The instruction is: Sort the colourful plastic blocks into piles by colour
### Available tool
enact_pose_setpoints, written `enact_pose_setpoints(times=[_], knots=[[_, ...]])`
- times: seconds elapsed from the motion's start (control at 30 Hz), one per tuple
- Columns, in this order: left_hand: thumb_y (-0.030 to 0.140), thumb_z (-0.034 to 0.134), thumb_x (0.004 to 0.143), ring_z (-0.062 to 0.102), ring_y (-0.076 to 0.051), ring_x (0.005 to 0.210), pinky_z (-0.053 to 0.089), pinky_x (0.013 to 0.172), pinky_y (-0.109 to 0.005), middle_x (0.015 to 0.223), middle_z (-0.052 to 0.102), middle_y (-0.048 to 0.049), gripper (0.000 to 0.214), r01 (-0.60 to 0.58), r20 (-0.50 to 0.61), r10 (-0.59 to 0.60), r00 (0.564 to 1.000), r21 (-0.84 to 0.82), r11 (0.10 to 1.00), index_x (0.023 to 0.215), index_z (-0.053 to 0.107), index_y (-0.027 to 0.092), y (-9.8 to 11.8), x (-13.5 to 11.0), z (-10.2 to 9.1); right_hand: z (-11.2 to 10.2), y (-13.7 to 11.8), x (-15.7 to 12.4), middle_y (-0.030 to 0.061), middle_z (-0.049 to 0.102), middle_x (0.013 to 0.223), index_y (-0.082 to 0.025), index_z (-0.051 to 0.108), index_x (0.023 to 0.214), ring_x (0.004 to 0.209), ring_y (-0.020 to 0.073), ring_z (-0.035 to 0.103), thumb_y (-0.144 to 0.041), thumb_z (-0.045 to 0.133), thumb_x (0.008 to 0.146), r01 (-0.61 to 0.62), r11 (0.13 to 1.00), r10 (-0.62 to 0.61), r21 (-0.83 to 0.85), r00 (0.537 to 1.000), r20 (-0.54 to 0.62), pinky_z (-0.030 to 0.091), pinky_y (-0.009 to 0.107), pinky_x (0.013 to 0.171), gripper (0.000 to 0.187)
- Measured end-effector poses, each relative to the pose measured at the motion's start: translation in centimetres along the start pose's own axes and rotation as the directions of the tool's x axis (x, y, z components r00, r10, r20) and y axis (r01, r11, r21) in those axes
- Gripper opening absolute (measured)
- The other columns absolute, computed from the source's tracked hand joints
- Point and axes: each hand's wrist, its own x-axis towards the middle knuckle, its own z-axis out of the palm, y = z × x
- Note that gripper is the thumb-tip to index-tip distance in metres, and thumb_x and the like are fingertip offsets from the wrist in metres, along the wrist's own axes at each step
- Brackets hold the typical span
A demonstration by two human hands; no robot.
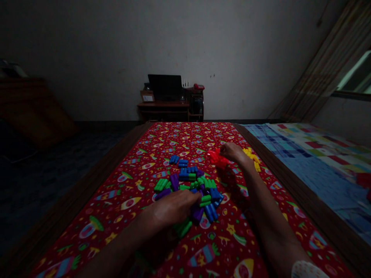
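Over the near left part of a mixed heap of green, blue and purple plastic blocks, my left hand (182, 202) is closed with its fingers curled down. A green block (205, 200) lies right by its fingertips; what they hold, if anything, is hidden. Farther off and to the right, my right hand (234, 151) is closed in a pinch at a small pile of red blocks (218, 159), with its fingertips on a red one. Just beyond that wrist sit yellow blocks (252, 157), partly covered by it. Several blue blocks (182, 163) lie at the far side of the heap.
A red patterned cloth (191, 135) covers the table, whose brown edge (127, 154) shows. A low desk (164, 105) with a black monitor (165, 87) stands at the wall. On the right is a bed with a checked cover (284, 154); a wooden cabinet (26, 104) is at left.
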Motion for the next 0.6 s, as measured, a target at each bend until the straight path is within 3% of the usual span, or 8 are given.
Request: enact_pose_setpoints(times=[0.1,0.17,0.23,0.3,0.37,0.4,0.47,0.6], knots=[[0.015,0.051,0.082,0.062,-0.016,0.085,0.046,0.073,-0.022,0.096,0.068,-0.0013,0.033,0.006,-0.04,-0.011,0.999,-0.126,0.992,0.113,0.059,0.024,-1.7,0.5,-2.5,-0.9,-2.2,-0.8,0.0094,0.072,0.092,-0.014,0.073,0.099,0.077,0.014,0.062,-0.023,0.059,0.086,0.233,0.965,-0.24,0.123,0.97,0.046,0.039,0.021,0.063,0.02],[0.023,0.052,0.083,0.062,-0.017,0.083,0.046,0.071,-0.023,0.093,0.068,-0.0011,0.032,0.065,-0.118,-0.085,0.989,-0.161,0.985,0.114,0.06,0.023,-3.4,0.4,-3.7,-1.2,-4.3,-1.8,0.0066,0.071,0.085,-0.013,0.072,0.097,0.069,0.011,0.059,-0.022,0.059,0.086,0.388,0.893,-0.417,0.23,0.904,0.095,0.037,0.02,0.06,0.019],[0.029,0.05,0.085,0.063,-0.018,0.083,0.046,0.071,-0.024,0.093,0.07,-0.0023,0.031,0.114,-0.189,-0.147,0.971,-0.173,0.978,0.112,0.062,0.021,-5.3,0.1,-4.5,-1.2,-6.9,-3.2,0.0042,0.071,0.081,-0.012,0.072,0.094,0.065,0.0093,0.056,-0.018,0.06,0.085,0.531,0.782,-0.598,0.325,0.787,0.152,0.036,0.019,0.058,0.016],[0.03,0.05,0.083,0.065,-0.02,0.085,0.047,0.072,-0.026,0.096,0.071,-0.0039,0.033,0.174,-0.261,-0.215,0.941,-0.168,0.97,0.112,0.064,0.02,-7.3,-0.2,-4.8,-0.8,-9.6,-5.0,0.0023,0.07,0.078,-0.012,0.072,0.089,0.062,0.0085,0.054,-0.018,0.061,0.084,0.661,0.647,-0.757,0.379,0.615,0.219,0.035,0.019,0.057,0.013],[0.032,0.05,0.082,0.065,-0.021,0.084,0.047,0.071,-0.026,0.094,0.072,-0.0056,0.034,0.245,-0.286,-0.279,0.917,-0.147,0.958,0.11,0.066,0.019,-9.1,-0.4,-4.8,0.1,-12.1,-7.2,0.0011,0.069,0.074,-0.015,0.071,0.084,0.058,0.0087,0.052,-0.024,0.061,0.085,0.761,0.537,-0.841,0.364,0.45,0.299,0.034,0.021,0.054,0.014],[0.034,0.051,0.082,0.066,-0.021,0.081,0.047,0.069,-0.026,0.092,0.072,-0.0057,0.034,0.274,-0.278,-0.302,0.912,-0.135,0.952,0.108,0.067,0.019,-9.8,-0.4,-4.6,0.7,-13.1,-8.4,0.0011,0.068,0.072,-0.016,0.071,0.082,0.056,0.0097,0.051,-0.028,0.062,0.085,0.799,0.505,-0.852,0.327,0.4,0.338,0.033,0.022,0.052,0.016],[0.037,0.052,0.081,0.066,-0.021,0.077,0.046,0.065,-0.025,0.087,0.073,-0.0052,0.033,0.31,-0.248,-0.328,0.912,-0.11,0.944,0.104,0.068,0.019,-10.8,-0.2,-4.1,2.3,-14.4,-10.5,0.0031,0.067,0.073,-0.017,0.07,0.085,0.058,0.0132,0.053,-0.033,0.063,0.084,0.852,0.474,-0.861,0.224,0.395,0.321,0.035,0.024,0.052,0.017],[0.033,0.052,0.081,0.066,-0.02,0.083,0.047,0.071,-0.024,0.09,0.074,-0.0047,0.028,0.354,-0.262,-0.367,0.893,-0.098,0.93,0.097,0.071,0.021,-11.6,0.8,-2.7,5.3,-14.9,-12.6,0.0124,0.066,0.094,-0.015,0.063,0.108,0.083,0.0215,0.057,-0.02,0.053,0.09,0.855,0.519,-0.855,0.006,0.518,0.022,0.043,0.032,0.067,0.021]])
